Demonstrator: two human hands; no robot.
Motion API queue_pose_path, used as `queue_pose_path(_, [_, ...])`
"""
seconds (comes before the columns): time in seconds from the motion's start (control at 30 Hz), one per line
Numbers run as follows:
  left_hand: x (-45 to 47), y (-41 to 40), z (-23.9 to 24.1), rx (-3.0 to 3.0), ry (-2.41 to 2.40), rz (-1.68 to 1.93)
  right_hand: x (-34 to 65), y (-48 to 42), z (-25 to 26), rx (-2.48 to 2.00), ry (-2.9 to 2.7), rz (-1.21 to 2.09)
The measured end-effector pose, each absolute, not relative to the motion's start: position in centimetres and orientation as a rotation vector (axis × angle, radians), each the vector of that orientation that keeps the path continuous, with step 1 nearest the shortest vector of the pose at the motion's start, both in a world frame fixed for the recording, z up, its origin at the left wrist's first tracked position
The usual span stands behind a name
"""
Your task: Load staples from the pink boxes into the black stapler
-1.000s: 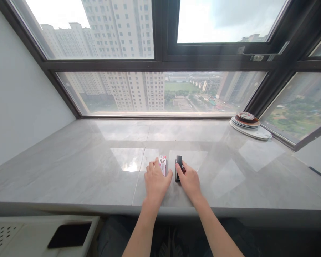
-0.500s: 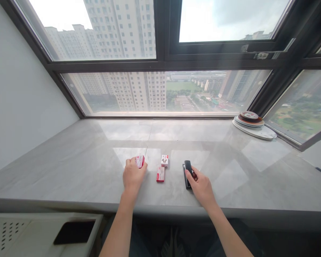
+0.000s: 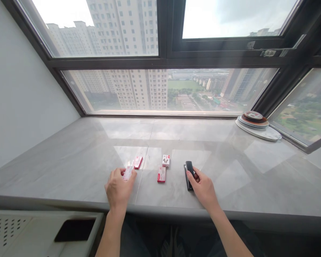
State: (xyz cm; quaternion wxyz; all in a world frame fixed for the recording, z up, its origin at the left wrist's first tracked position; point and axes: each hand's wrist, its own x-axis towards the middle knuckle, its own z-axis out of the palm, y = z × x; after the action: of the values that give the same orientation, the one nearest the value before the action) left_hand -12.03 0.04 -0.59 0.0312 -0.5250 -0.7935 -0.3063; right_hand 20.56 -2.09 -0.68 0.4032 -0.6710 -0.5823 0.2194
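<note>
My left hand (image 3: pixel 118 189) rests on the grey stone sill (image 3: pixel 69 167), its fingertips on a small red-and-white box (image 3: pixel 128 172). Just beyond lies a second such box (image 3: pixel 137 162). Two more small boxes sit in the middle: a red one lying flat (image 3: pixel 161 174) and a white one standing behind it (image 3: pixel 165 160). My right hand (image 3: pixel 202 187) is curled around the near end of a black stapler (image 3: pixel 188 169) lying on the sill.
A stack of round plates (image 3: pixel 256 123) sits at the far right by the window frame. A white perforated unit (image 3: pixel 29 232) with a dark slot stands below the sill at left. The sill's front edge runs just under my wrists.
My left hand has moved left and nearer, leaving one box behind on the sill and now touching another. The right hand stays on the stapler. The camera has shifted slightly.
</note>
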Motion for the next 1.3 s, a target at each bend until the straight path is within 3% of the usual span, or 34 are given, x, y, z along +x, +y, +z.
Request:
queue_pose_path(0.17, [-11.1, -2.0, -0.7, -1.643, -2.465, -0.76, 20.3, -2.2, -0.9, -1.722, -1.518, 0.532])
queue_pose_path(0.53, [2.3, -0.7, 0.0, -2.216, -2.152, -0.876, 20.4, -3.3, -0.8, -1.675, -1.511, 0.48])
queue_pose_path(0.77, [0.5, -1.5, -0.7, -2.142, -2.255, -0.81, 21.1, -3.9, -0.8, -1.603, -1.476, 0.439])
queue_pose_path(1.0, [0.4, -3.6, 0.5, -2.81, -1.783, -0.83, 20.6, -1.9, 1.6, -1.47, -1.733, 0.463])
queue_pose_path(1.3, [-0.9, -2.9, 0.0, -2.967, -1.595, -0.99, 15.1, -0.5, 2.9, -1.515, -1.756, 0.428])
